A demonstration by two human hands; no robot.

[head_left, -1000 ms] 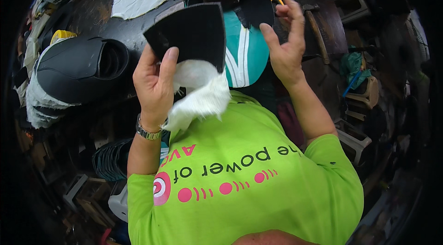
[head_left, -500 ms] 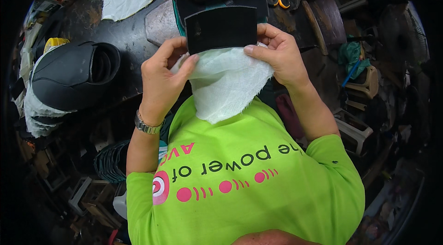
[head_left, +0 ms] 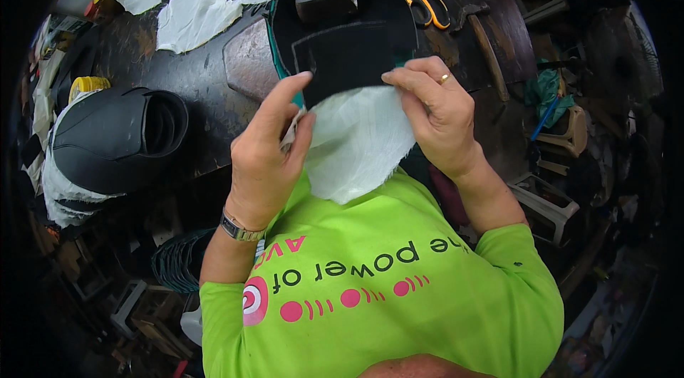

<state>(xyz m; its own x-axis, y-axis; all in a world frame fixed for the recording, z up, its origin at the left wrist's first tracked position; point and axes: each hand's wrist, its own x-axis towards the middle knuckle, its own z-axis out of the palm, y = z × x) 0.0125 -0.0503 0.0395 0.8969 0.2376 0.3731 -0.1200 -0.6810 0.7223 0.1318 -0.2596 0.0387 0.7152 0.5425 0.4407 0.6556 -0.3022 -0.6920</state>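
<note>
In front of my chest hangs a white gauzy cloth [head_left: 362, 143] with a frayed edge. My left hand [head_left: 267, 139] has the cloth's left corner between thumb and fingers. At the cloth's upper right edge, my right hand [head_left: 438, 111] is closed on it, with the index fingertip by the black piece's near edge; some of its grip is hidden. Just beyond the cloth, a black curved piece [head_left: 342, 61] with green edging and a rounded opening rests on the dark table. A black panel lies inside its curve, against the inner face.
Orange-handled scissors [head_left: 425, 6] and a hammer [head_left: 487, 50] lie to the right on the table [head_left: 192, 114]. A grey metal block [head_left: 248, 57] sits left of the black piece. Nested black shaped pieces [head_left: 107, 136] stand farther left, below white cloth scraps [head_left: 192, 18]. Stools [head_left: 545, 207] stand right.
The black panel, tilted up over the cloth before, now lies back inside the curved piece. My left hand has lowered slightly with the cloth, and my right fingers have shifted along its edge.
</note>
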